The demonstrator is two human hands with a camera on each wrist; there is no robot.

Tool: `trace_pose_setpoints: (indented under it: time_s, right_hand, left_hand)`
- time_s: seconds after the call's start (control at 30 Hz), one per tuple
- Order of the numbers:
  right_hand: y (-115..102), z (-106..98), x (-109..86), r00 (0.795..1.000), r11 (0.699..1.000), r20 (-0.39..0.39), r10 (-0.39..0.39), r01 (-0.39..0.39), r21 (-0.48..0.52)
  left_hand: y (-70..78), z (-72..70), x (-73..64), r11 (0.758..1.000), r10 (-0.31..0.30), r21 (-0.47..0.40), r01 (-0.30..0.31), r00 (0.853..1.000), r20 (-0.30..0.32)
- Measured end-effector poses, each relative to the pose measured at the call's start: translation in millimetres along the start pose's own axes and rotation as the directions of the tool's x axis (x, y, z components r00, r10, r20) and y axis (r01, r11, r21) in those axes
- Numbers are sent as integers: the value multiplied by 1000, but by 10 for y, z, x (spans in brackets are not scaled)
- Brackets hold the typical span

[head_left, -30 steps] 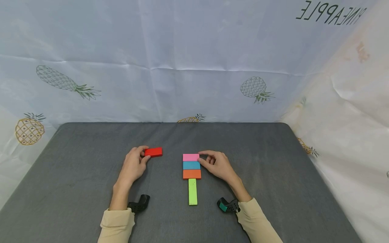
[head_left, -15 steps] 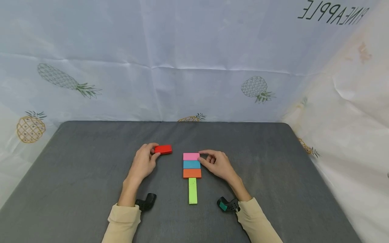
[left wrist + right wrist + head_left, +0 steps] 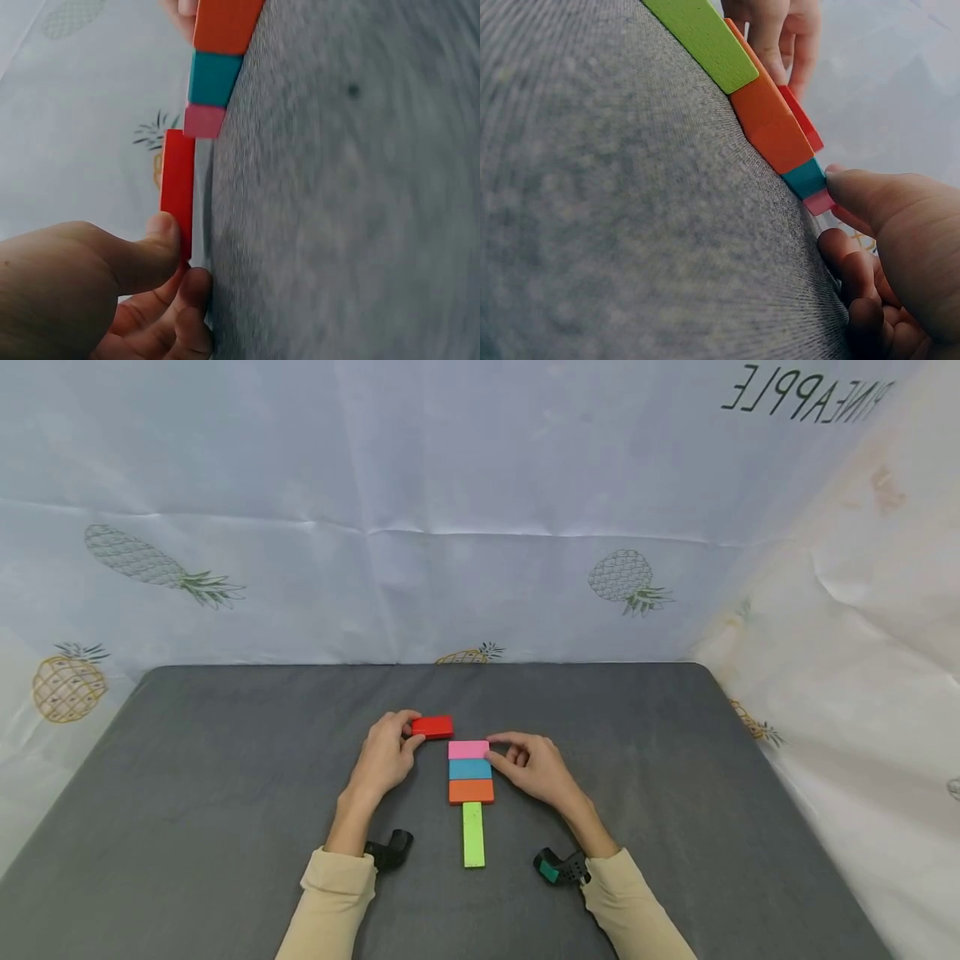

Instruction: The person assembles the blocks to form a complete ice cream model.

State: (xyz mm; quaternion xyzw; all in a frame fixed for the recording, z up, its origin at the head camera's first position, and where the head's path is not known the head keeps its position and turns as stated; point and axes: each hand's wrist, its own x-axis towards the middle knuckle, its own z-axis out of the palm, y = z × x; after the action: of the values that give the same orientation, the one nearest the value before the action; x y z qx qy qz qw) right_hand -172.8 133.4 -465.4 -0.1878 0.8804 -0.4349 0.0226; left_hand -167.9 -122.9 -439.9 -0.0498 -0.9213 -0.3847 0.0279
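In the head view my left hand point(image 3: 386, 756) pinches one end of a red block point(image 3: 432, 727) between thumb and fingers. That block is just behind and left of a pink block point(image 3: 468, 749). My right hand point(image 3: 536, 768) pinches the pink block's right end, its index finger at the far corner and its thumb at the near one. A blue block point(image 3: 470, 768) and an orange block point(image 3: 471, 790) lie in front, side against side with the pink. From the orange block's near side, a lime green block point(image 3: 473, 835) points toward the person.
The blocks are on a table with a dark grey cloth point(image 3: 637, 727). Behind it hangs a pale curtain point(image 3: 480, 460) with pineapple drawings. Black wrist devices sit on the left point(image 3: 390, 850) and right point(image 3: 562, 866) forearms, beside cream sleeves.
My left hand has moved right with the red block, from well left of the row to just behind the pink block. The right hand and the other blocks have kept their places.
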Motion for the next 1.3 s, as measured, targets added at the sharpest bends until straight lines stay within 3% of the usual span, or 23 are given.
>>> trace_pose_setpoints:
  time_s: [0.57,0.93,1.3]
  right_hand:
    - [-11,1,4,1000,1000,3,6,-6,-4]
    - [-2,13,5,1000,1000,-10,-11,11,-1]
    - [1,9,3,1000,1000,-6,-11,11,4]
  left_hand:
    - [63,134,15,1000,-2,22,1,1000,8]
    - [-15,104,-4,996,6,-89,-4,1000,29]
    - [-21,121,-1,996,3,-93,-2,1000,13]
